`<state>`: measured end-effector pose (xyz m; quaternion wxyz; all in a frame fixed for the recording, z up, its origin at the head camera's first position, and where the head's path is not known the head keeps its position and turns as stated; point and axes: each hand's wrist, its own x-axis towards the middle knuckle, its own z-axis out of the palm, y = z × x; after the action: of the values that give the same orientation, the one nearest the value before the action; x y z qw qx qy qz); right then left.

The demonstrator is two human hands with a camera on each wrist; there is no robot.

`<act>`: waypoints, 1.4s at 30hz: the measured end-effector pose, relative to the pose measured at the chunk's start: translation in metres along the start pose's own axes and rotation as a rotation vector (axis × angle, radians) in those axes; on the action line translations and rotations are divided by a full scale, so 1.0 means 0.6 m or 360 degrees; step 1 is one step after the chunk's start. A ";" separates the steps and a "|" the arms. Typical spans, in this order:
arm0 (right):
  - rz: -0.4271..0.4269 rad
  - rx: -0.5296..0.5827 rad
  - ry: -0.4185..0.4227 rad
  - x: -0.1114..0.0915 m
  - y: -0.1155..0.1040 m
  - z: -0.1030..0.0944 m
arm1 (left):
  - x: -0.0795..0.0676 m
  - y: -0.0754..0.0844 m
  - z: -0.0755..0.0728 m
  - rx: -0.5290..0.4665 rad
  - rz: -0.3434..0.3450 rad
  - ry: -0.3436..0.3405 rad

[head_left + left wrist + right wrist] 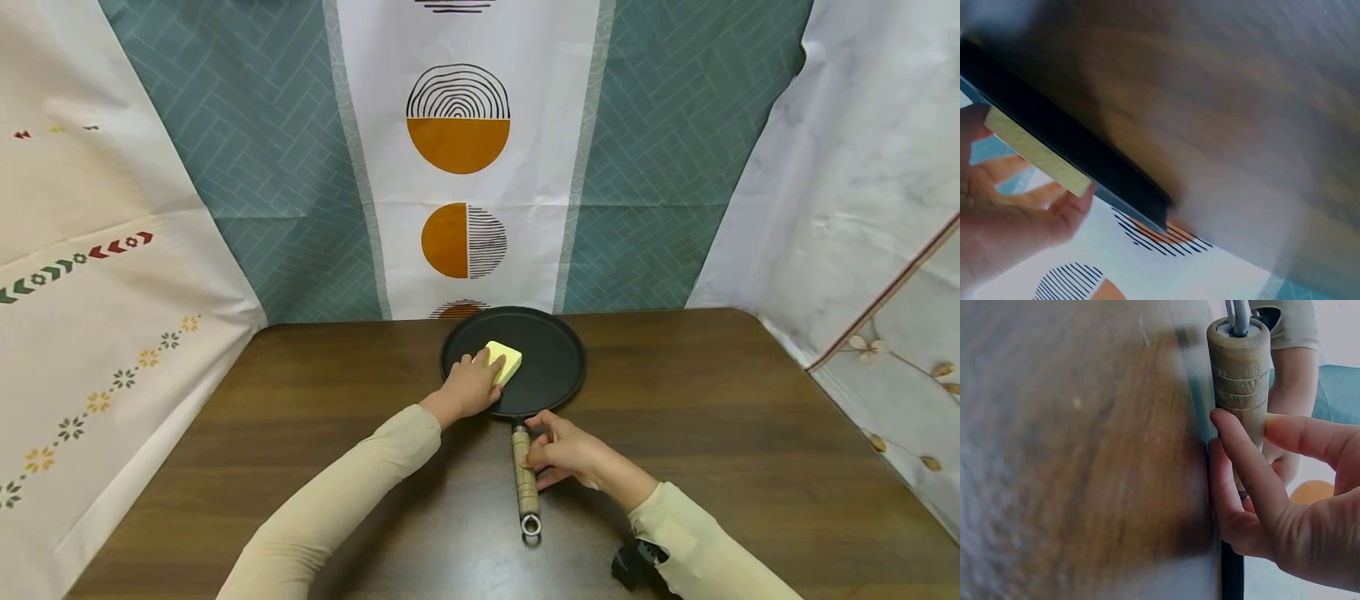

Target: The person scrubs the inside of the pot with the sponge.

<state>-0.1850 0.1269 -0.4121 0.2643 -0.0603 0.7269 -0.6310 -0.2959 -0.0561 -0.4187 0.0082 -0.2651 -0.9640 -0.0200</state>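
A round black flat frying pan (551, 354) lies near the table's back edge, its wooden handle (527, 479) pointing toward me. My left hand (471, 388) grips a pale yellow sponge (510, 360) against the left part of the pan's surface. In the left wrist view, thumb and fingers hold the sponge (1038, 153) by its edges, its flat face on the pan (1066, 125). At the handle, my right hand (572, 454) pinches the wood from the right side. The right wrist view has the thumb and fingers on opposite sides of the handle (1241, 375).
Brown wooden table (337, 367) surface extends on both sides of the pan. A patterned cloth (300, 167) hangs behind the back edge. A metal ring (531, 525) ends the handle. Near the right sleeve is a black device (637, 562).
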 end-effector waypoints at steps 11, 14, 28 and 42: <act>0.0008 0.0017 -0.0012 -0.003 0.006 0.005 | -0.005 0.010 0.009 0.0036 -0.0053 0.0089; 0.0002 0.0017 -0.0007 -0.002 0.005 0.005 | -0.003 0.008 0.005 0.0070 -0.0072 0.0117; -0.0001 0.0024 -0.0020 -0.004 0.002 0.003 | -0.010 -0.026 -0.025 -0.0009 -0.0195 0.0161; -0.0012 0.0033 -0.0033 0.000 0.008 -0.004 | -0.023 -0.087 -0.040 -0.0137 -0.0378 0.0219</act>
<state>-0.1849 0.1298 -0.4163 0.2701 -0.0669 0.7173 -0.6388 -0.3107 -0.1091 -0.3970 0.0604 -0.1473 -0.9840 -0.0805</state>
